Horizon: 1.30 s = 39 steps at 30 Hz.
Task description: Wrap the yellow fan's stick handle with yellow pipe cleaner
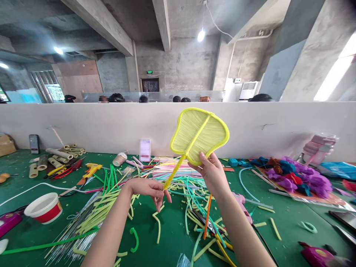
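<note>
A yellow hand fan (pixel 198 135) with a fuzzy rim, a centre rib and a fine thread-like face is held up above the table, tilted with its handle toward the lower left. My left hand (pixel 150 189) pinches the bottom end of the yellow-wrapped handle. On the fan's lower right rim, my right hand (pixel 213 172) grips with thumb and fingers. Below the hands lie cut pale-yellow pipe cleaners (pixel 108 207), a teal bundle (pixel 191 189) and scissors (pixel 210 222), partly covered by strips.
At left are a paper cup (pixel 44 207), a yellow glue gun (pixel 92 170) and bamboo pieces (pixel 59 155). A phone (pixel 145 150) leans on the white partition (pixel 111 126). Purple and blue fuzzy flowers (pixel 297 176) and a pink bottle (pixel 317 148) stand at right.
</note>
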Each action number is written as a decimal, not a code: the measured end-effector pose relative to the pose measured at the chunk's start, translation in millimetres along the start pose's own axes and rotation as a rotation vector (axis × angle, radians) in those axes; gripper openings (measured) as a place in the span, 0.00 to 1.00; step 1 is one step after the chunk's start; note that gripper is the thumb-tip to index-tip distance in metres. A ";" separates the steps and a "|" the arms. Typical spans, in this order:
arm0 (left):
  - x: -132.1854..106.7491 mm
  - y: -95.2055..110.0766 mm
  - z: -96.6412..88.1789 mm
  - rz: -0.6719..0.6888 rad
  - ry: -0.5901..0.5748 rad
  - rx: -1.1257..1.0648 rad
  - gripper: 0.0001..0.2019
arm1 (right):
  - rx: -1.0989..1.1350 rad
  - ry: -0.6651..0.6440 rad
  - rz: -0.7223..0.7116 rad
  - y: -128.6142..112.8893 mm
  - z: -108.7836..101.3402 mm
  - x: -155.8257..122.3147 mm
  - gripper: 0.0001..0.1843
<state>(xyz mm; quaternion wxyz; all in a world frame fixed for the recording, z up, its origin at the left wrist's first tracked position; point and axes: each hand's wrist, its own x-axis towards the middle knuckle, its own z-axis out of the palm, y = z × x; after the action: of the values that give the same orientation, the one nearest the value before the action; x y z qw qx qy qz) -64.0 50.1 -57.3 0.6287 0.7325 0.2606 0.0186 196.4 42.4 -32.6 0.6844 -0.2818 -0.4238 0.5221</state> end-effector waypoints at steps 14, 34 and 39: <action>-54.9 83.5 73.3 0.620 0.920 0.262 0.16 | 0.268 0.133 0.336 -15.8 20.3 -12.8 0.06; -0.8 85.9 87.6 0.810 1.226 -0.199 0.14 | -0.776 -0.486 -0.120 -84.5 66.9 -46.9 0.26; 3.6 88.5 95.3 0.743 1.126 -0.154 0.17 | -1.237 -0.486 -0.462 -110.3 114.6 -34.4 0.26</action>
<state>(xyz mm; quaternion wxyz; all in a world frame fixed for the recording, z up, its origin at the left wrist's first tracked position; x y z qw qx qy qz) 4.6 -41.8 4.1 0.3994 0.6050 0.2771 0.6306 145.4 -29.6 104.1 0.3779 -0.3971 -0.8330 0.0747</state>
